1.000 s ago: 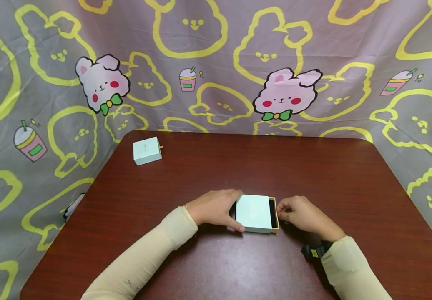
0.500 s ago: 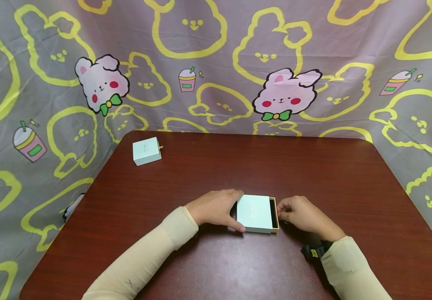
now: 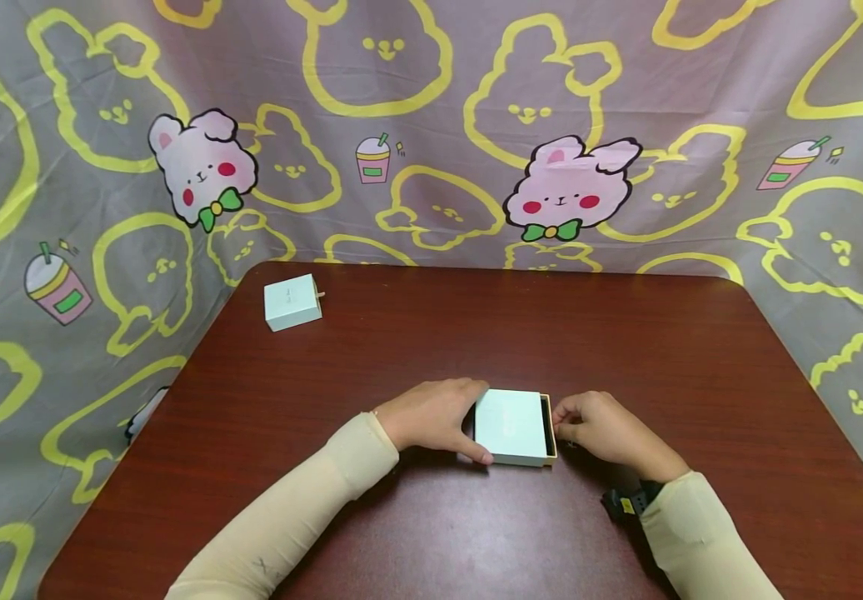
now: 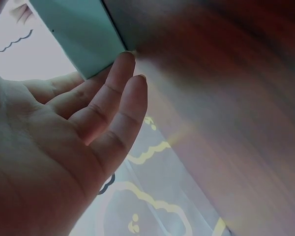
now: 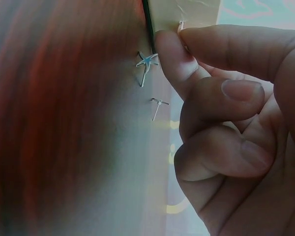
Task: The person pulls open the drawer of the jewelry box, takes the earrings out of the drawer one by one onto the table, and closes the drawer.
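A pale mint drawer-style gift box point(image 3: 510, 425) lies flat on the table. My left hand point(image 3: 431, 417) grips its outer sleeve from the left, thumb along the near side and fingers at the far side. At the right end, the drawer point(image 3: 554, 433) shows a gold rim and a narrow dark strip of its inside. My right hand point(image 3: 596, 425) pinches a small pull tab point(image 5: 181, 24) there between thumb and index finger, the other fingers curled. Just beside those fingers in the right wrist view are two small studs, one starfish-shaped point(image 5: 147, 61), the other a star seen edge-on point(image 5: 160, 103).
A second mint box point(image 3: 292, 302) with a little tab on its right side stands at the back left of the dark red table point(image 3: 401, 333). A patterned cloth point(image 3: 431, 108) hangs around the table's back and sides. The right wrist carries a black strap point(image 3: 630, 500).
My left hand and the sleeve have shifted slightly right over the drawer, narrowing the dark strip. My right hand has stayed in place at the tab.
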`<state>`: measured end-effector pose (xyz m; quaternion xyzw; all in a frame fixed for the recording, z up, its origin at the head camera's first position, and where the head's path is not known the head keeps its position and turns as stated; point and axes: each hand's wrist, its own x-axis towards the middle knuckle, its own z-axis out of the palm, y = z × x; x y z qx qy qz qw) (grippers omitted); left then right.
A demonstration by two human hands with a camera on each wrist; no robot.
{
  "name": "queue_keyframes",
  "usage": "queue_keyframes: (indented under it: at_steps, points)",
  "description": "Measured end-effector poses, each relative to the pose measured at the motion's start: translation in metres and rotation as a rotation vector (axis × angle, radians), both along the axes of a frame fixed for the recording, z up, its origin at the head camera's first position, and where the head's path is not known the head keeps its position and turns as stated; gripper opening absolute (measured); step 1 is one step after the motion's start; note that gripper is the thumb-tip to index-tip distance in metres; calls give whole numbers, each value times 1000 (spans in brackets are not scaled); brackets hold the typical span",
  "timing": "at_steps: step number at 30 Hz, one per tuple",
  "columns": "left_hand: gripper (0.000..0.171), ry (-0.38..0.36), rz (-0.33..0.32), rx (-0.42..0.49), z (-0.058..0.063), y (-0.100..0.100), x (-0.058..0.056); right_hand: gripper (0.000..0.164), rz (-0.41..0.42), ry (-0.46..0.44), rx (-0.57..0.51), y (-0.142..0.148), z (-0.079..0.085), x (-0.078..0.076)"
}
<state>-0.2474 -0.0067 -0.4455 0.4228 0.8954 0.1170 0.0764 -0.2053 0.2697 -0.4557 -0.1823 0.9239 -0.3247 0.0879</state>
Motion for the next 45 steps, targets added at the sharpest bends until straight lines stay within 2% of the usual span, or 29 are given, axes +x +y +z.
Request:
queue_keyframes:
  at_steps: [16,29,45]
  points:
    - [88,-2,10,-17,0,4,1,16,6,2,2,1,0,0]
    - [84,-1,3,-14,0,8,1,16,10,13,7,2,-1,-1]
    - [87,-16,2,-25,4,11,3,14,15,9,5,0,0,0]
